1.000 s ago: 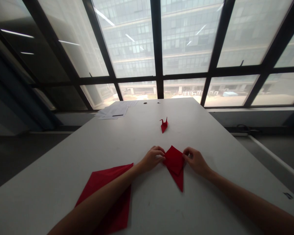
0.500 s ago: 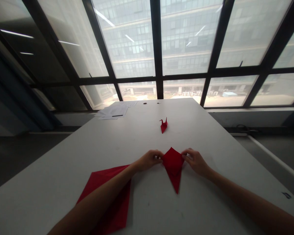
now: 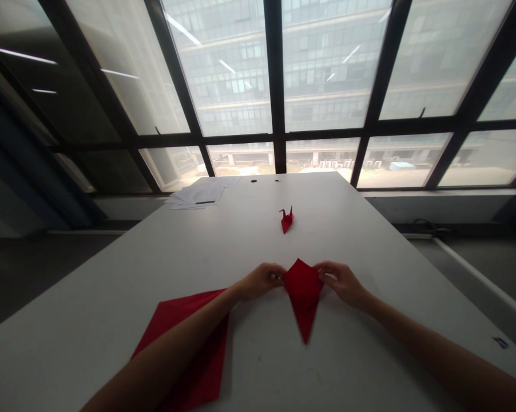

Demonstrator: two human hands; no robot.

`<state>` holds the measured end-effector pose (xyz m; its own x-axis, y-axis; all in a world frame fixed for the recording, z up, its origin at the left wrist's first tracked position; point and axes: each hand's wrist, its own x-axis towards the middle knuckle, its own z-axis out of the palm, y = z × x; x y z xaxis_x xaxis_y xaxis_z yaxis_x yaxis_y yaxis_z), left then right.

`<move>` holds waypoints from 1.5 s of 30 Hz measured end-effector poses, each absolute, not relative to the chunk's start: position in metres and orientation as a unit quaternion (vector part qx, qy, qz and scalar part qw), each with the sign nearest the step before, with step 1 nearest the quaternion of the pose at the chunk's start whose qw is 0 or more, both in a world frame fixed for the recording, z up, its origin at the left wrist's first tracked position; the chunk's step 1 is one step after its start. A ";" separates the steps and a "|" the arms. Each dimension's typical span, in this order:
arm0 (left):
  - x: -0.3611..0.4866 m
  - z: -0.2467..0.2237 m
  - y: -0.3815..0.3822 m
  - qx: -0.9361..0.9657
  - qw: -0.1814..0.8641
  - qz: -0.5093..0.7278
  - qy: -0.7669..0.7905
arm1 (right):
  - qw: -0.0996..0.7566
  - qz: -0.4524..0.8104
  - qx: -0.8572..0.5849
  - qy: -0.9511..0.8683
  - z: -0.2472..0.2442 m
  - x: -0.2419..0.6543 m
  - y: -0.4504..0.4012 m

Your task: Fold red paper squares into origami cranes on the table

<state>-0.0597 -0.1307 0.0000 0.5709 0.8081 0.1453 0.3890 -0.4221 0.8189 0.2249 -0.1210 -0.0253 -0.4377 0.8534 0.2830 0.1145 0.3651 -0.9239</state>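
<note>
Gripping the red folded paper (image 3: 303, 289), left hand (image 3: 267, 278) and right hand (image 3: 336, 280) opposed.

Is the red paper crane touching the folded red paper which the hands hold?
Apart. The head view shows a strip of white tabletop between the paper crane and the folded paper.

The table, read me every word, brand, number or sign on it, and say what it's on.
Nothing can be read.
White papers: any print is too small and blurred.
Dark mark, near right edge: too blurred to make out.
Folded red paper, red paper crane: no writing shows.
</note>
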 end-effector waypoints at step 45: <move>-0.030 0.008 -0.168 0.886 0.202 0.187 0.374 | 0.240 0.163 -0.353 -0.889 -0.008 0.205 -0.163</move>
